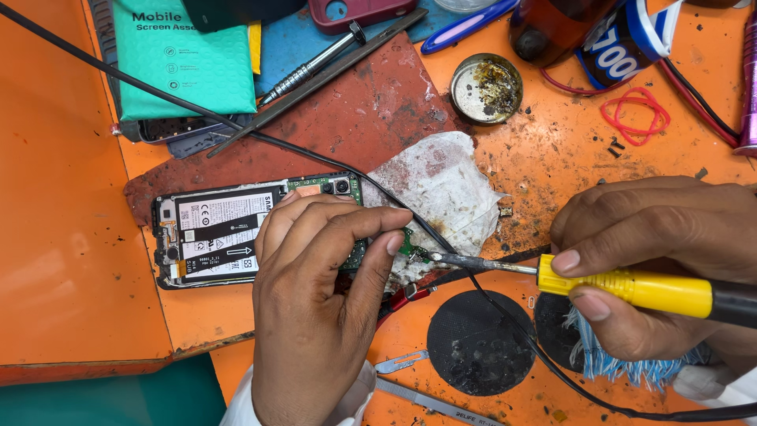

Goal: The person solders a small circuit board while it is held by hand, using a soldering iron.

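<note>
Yellow soldering iron (631,288) beside crowded phone (229,229)

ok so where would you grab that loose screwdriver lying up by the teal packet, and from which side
Grip the screwdriver by its knurled metal handle, coming down from above with fingers across it. It lies flat and slanted, its dark cap end up right near the maroon phone case, its shaft partly tucked under the long dark flat bar. The handle is the thickest, most exposed part.

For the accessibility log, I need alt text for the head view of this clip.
A right hand holds a yellow-handled soldering iron with its tip at a small green circuit board pinched by the left hand. An opened phone lies behind on a cluttered orange workbench.
</note>
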